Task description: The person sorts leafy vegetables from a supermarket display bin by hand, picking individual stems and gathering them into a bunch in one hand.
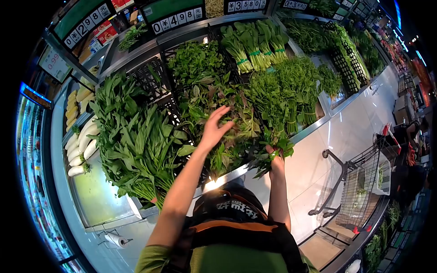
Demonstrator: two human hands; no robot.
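Observation:
My left hand (215, 129) hovers over a pile of loose purple-tinged leafy greens (223, 98) in the middle of the display; its fingers are apart and nothing shows in them. Near the front rail, my right hand (276, 164) is closed around a small bunch of dark leafy greens (263, 160). Its thumb lies over the leaves, and the stems are mostly hidden. Left of my left forearm lies a large heap of long-leaved greens (136, 132). Finer-leaved green herbs (287, 88) are piled beyond my right hand.
Banded bok choy (252, 43) lies at the back, and white radishes (84, 141) lie at the left. Price signs (177, 20) stand along the rear. A metal rail (227, 177) edges the display. On the right-hand floor is a shopping cart (359, 186); a bag roll (116, 240) hangs lower left.

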